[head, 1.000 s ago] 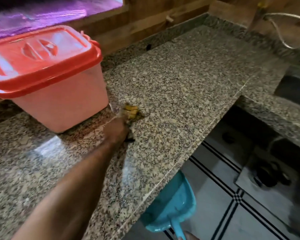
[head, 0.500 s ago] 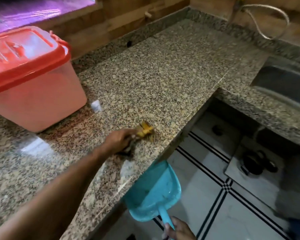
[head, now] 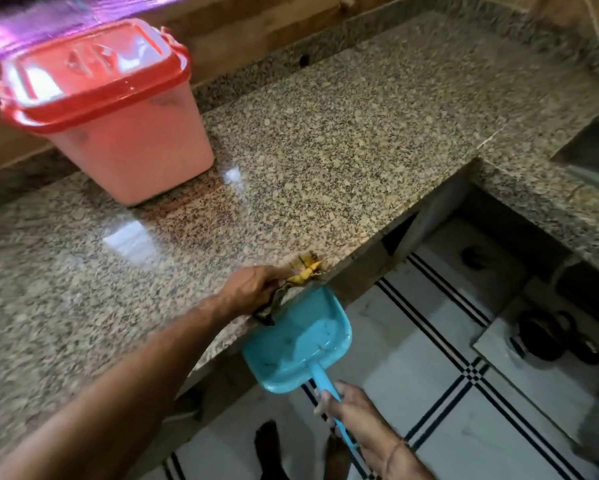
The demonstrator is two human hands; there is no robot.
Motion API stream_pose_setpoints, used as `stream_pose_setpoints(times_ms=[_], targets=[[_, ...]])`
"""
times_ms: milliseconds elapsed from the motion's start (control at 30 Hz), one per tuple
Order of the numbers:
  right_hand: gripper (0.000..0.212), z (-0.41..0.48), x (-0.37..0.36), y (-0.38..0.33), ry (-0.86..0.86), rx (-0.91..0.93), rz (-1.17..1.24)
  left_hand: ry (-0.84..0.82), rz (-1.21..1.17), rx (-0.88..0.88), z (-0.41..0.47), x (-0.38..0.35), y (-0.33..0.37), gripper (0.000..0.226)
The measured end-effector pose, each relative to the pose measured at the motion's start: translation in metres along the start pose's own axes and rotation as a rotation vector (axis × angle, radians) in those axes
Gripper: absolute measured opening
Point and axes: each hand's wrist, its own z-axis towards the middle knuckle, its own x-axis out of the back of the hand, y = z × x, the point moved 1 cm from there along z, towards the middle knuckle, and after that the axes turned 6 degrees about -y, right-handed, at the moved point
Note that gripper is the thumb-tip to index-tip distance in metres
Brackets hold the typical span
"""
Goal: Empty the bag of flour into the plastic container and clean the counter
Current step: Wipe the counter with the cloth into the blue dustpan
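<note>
A speckled granite bench (head: 325,133) is seen running from near left to far right. At its far left a pink plastic container (head: 131,147) with a red lid (head: 93,71) is set. Just right of it a small white patch (head: 232,174) is seen, flour or glare. A blurred yellow rag (head: 305,273) is held against the near edge.

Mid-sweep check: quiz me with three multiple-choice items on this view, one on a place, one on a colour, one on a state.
1. Where is the dustpan? A) just under the front edge of the counter B) on the floor C) on the windowsill
2. What colour is the lid of the container? A) blue B) red C) green
3. What is the left hand doing? A) resting open B) lifting the lid C) gripping a brush

Answers: 1 A, the right hand holds it below the edge; 2 B, the lid shows red; 3 C, its fingers curl round the brush.
</note>
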Motion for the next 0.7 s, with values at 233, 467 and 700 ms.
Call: stream_pose_setpoints(times_ms=[233, 467, 700], targets=[[0.019, -0.013, -0.013, 0.013, -0.098, 0.01, -0.072, 0.206, -0.398, 0.281, -0.075, 0.032, -0.039, 0.032], [0.02, -0.007, -0.017, 0.033, -0.106, -0.005, -0.102, 0.254, -0.287, 0.598, -0.163, 0.005, -0.083, 0.036], [0.018, -0.011, -0.04, 0.036, -0.088, -0.043, -0.089, 0.238, -0.312, 0.429, -0.091, -0.03, 0.014, 0.025]])
